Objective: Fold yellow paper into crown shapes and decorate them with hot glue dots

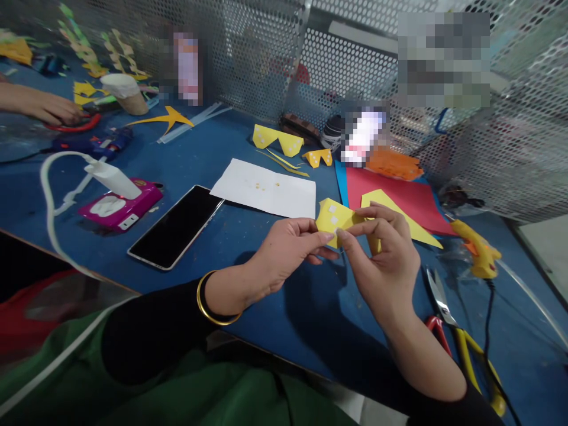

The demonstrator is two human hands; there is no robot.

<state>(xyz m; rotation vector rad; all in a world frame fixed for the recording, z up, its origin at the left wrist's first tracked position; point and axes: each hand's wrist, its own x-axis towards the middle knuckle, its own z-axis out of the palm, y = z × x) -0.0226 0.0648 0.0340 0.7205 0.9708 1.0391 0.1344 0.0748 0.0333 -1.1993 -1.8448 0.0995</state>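
Note:
Between my two hands, above the blue table, is a folded piece of yellow paper (pixel 327 218) with small white patches on it. My left hand (pixel 288 245) pinches its left lower edge between thumb and fingers. From the other side my right hand (pixel 384 248) holds it, thumb at the lower edge and fingertips on the upper right. Part of the paper is hidden behind my right fingers. Just beyond my hands lies a white sheet (pixel 270 188) with a few small yellowish bits on it. A yellow paper piece (pixel 403 222) rests behind my right hand.
Scissors (pixel 441 302) and a yellow glue gun (pixel 481 248) lie at right. At left are a black-screened phone (pixel 177 228) and a pink power strip (pixel 122 204). Cut yellow paper shapes (pixel 278 141) stand behind, before a perforated metal screen (pixel 257 53). Another person's hand (pixel 48 106) holds red-handled scissors.

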